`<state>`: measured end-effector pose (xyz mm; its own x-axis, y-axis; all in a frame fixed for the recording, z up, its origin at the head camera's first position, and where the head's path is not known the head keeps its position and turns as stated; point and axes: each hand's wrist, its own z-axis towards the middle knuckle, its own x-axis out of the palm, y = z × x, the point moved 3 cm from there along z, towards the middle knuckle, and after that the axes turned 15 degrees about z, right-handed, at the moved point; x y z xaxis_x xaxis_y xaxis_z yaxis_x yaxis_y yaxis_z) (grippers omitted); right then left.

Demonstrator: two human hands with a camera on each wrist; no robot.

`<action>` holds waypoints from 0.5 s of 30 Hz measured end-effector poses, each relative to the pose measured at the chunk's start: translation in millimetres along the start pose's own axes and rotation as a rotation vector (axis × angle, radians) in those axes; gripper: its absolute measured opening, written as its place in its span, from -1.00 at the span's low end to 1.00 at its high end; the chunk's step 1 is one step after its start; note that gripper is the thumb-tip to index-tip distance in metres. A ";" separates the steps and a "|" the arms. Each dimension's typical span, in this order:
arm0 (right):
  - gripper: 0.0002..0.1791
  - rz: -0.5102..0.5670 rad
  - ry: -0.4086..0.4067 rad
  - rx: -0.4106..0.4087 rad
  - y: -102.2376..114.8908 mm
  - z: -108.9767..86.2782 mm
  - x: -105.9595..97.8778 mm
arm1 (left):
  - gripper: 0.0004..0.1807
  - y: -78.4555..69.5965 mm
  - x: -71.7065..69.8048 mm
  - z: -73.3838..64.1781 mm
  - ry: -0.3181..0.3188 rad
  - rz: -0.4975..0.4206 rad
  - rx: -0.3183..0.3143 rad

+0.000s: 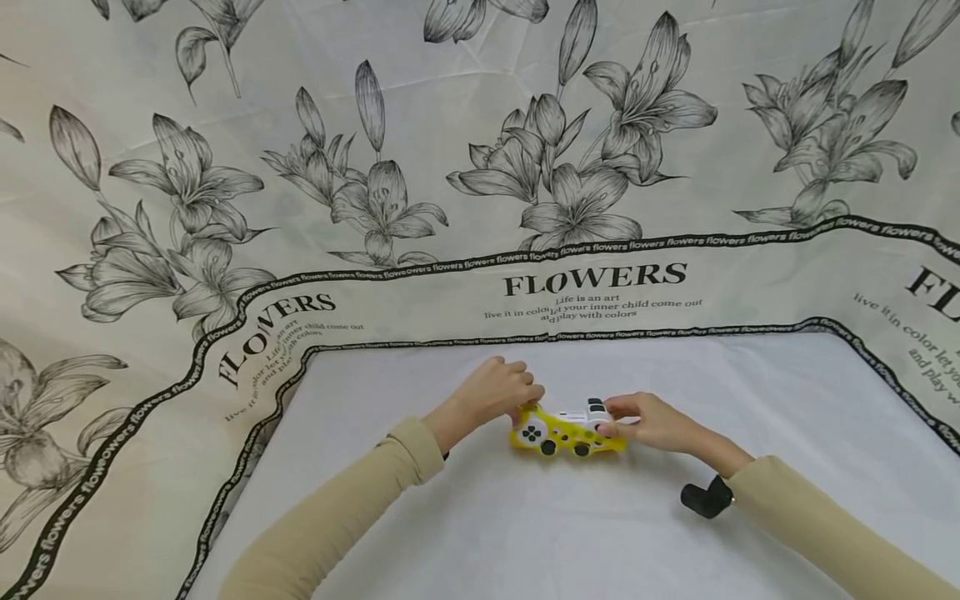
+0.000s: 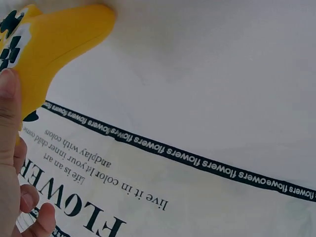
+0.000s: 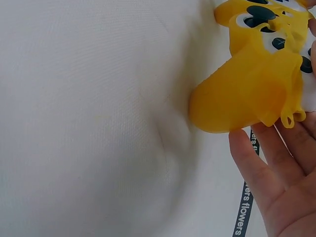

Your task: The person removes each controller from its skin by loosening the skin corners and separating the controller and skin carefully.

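A white game controller (image 1: 574, 416) sits partly inside a yellow silicone cover (image 1: 561, 437), just above or on the white cloth. My left hand (image 1: 495, 390) pinches its left end from above, and in the left wrist view the thumb lies along the yellow cover (image 2: 69, 37). At the right end, my right hand (image 1: 651, 422) holds the cover's edge between thumb and fingers. The right wrist view shows bare white controller (image 3: 309, 91) beside the cover's right grip (image 3: 222, 98), which has small loops at its rim. The controller's underside is hidden.
White cloth (image 1: 450, 533) covers the work surface. Behind it and at both sides rises a pale fabric sheet (image 1: 405, 304) with printed lilies and lettering. A black device (image 1: 707, 497) sits at the right wrist.
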<state>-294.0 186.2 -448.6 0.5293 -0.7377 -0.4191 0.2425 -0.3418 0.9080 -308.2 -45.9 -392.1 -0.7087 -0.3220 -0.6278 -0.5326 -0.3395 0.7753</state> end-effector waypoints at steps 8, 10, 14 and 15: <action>-0.77 -0.006 -0.020 -0.037 -2.8 2.5 4.1 | -0.46 -3.3 -1.6 -2.4 0.103 0.103 0.007; -0.79 -0.027 -0.035 -0.044 -2.6 0.9 3.1 | -0.48 -4.6 -2.4 -2.0 0.104 0.092 -0.015; -0.75 -0.051 -0.057 -0.041 -2.7 -0.9 1.4 | -0.51 -7.1 -4.8 -1.5 0.140 0.088 -0.057; -0.74 -0.058 -0.063 -0.036 -3.3 -1.2 1.0 | -0.52 -7.8 -5.7 -1.5 0.150 0.092 -0.066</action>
<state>-293.3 187.3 -452.0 0.4621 -0.7527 -0.4689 0.3011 -0.3641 0.8813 -299.4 -42.8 -394.6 -0.6734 -0.4810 -0.5615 -0.4334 -0.3585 0.8269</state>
